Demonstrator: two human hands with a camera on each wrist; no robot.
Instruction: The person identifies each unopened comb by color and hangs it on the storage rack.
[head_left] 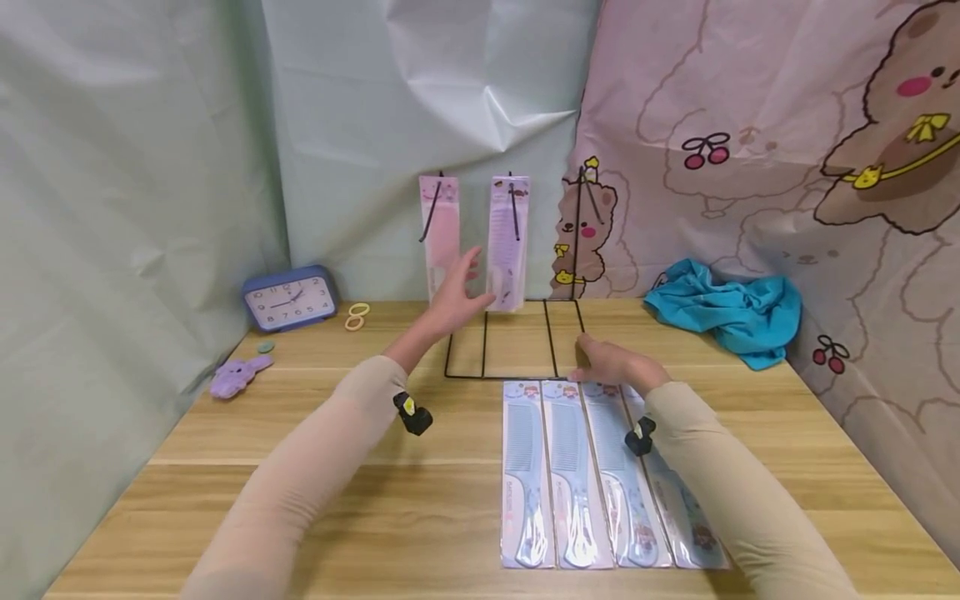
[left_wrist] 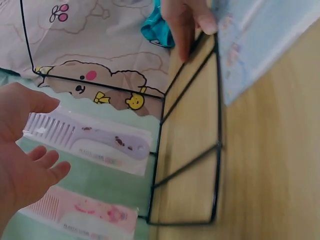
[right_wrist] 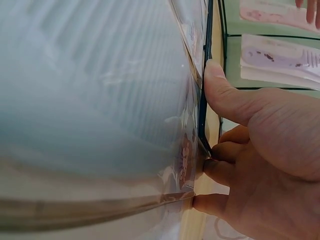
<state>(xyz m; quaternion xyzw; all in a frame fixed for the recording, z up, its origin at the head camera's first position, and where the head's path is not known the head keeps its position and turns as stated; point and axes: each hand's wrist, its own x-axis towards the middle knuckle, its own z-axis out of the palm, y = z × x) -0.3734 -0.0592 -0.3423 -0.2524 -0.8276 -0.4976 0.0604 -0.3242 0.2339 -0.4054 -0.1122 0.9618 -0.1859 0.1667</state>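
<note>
A black wire display rack (head_left: 502,377) stands on the table, with a packaged pink comb (head_left: 442,229) and a packaged purple comb (head_left: 507,242) hanging from its hooks. My left hand (head_left: 453,302) is raised in front of these two, fingers spread and holding nothing. Down at the rack's front right corner, my right hand (head_left: 618,367) grips the base wire, thumb on one side and fingers on the other in the right wrist view. Several packaged blue combs (head_left: 566,475) lie side by side before the rack; the right forearm partly covers the rightmost ones.
At the back left are a blue clock (head_left: 291,300), two small rings (head_left: 356,317), a green disc (head_left: 266,347) and a purple plush toy (head_left: 236,377). A teal cloth (head_left: 727,304) lies back right. Hanging sheets enclose the wooden table (head_left: 360,508).
</note>
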